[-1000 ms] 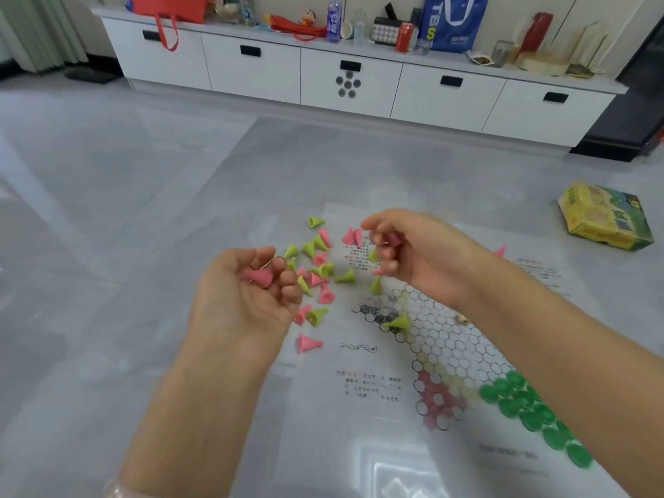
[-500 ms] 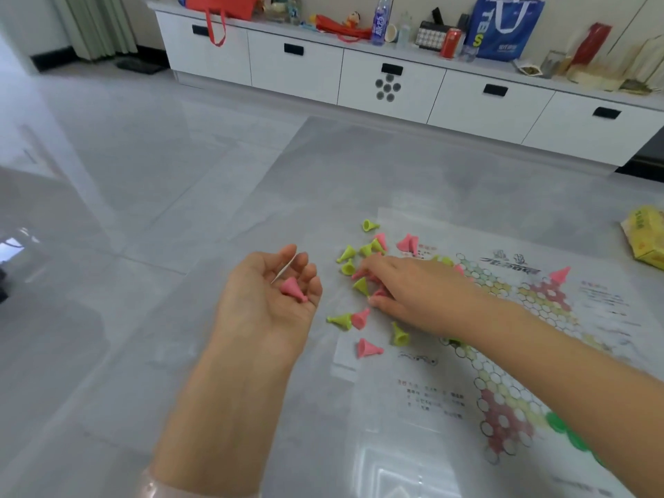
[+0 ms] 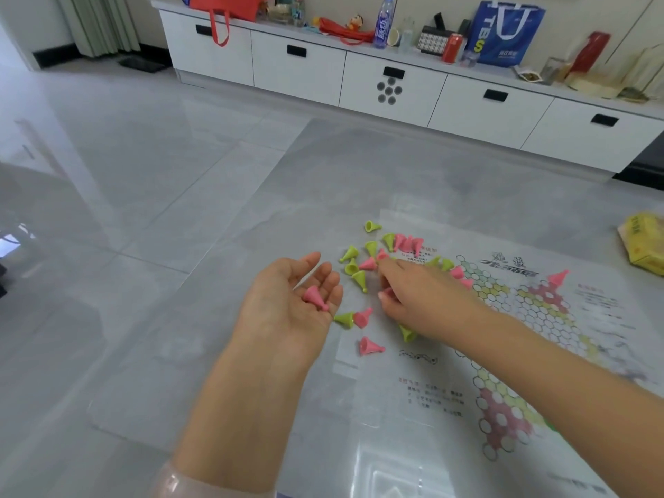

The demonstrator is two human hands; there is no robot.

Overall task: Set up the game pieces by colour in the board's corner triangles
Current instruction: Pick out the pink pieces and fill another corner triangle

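A glossy grey tiled floor [image 3: 151,181] fills the scene, with a long white drawer cabinet [image 3: 391,84] along the far wall. On the floor to the right lies a thin printed paper game board [image 3: 539,318] with a honeycomb star of hexagon cells. A yellow cardboard box [image 3: 643,246] sits at the far right edge. The left hand [image 3: 287,307] is turned palm up, fingers loosely spread, with one pink cone-shaped plastic piece [image 3: 316,298] lying on its fingers. The right hand [image 3: 420,300] reaches palm down into a scattered heap of pink and lime-green cone pieces [image 3: 363,267] at the board's far left corner, its fingertips curled among them; whether it has actually pinched one cannot be told. Another lone pink cone [image 3: 558,277] stands on the board's far pink triangle.
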